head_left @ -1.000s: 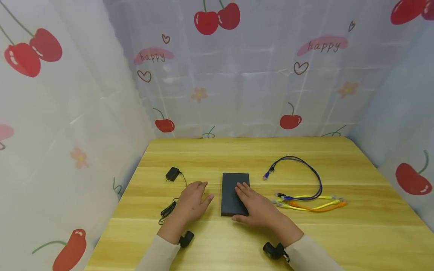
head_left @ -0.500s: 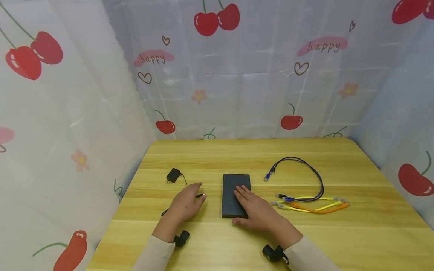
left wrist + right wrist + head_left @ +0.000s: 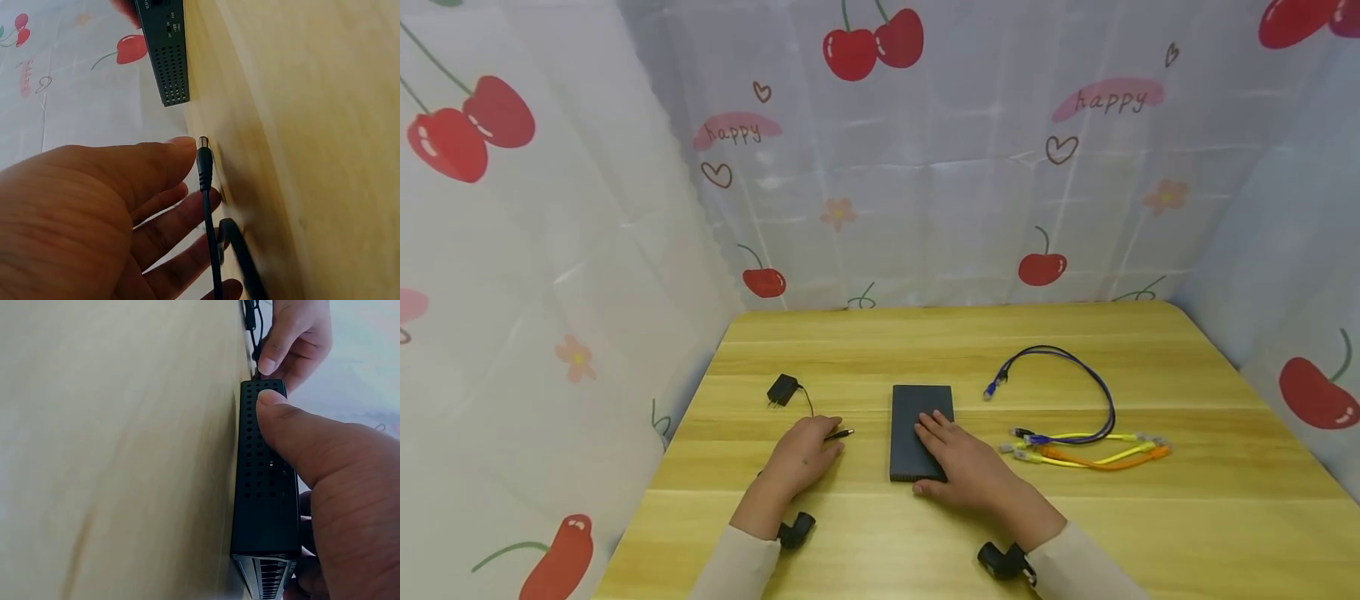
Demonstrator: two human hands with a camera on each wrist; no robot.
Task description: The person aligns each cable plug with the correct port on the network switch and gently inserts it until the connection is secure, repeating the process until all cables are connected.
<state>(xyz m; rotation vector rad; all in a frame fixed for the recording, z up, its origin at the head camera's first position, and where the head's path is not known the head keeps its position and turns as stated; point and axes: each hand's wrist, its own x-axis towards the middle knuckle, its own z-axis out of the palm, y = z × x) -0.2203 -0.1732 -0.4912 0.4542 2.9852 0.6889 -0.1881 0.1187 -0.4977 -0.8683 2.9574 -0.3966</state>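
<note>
A flat black network switch lies on the table, with perforated sides and a row of ports at one end. My right hand rests on it, fingers laid flat on top and thumb against a perforated side. Left of the switch, my left hand hovers low around a black barrel plug, fingers relaxed and spread. The thumb tip is right beside the plug, and the cable runs past the fingers. Plug and switch are apart. The black power adapter stands behind the left hand; part of its cord is hidden.
Blue and black network cables curve across the table at right. Several yellow and orange patch cables lie bundled just in front of them. A cherry-printed curtain encloses the back and sides of the wooden table.
My left hand has drawn left and slightly toward me, away from the switch; the plug shows more and has shifted a little left. My right hand stays on the switch.
</note>
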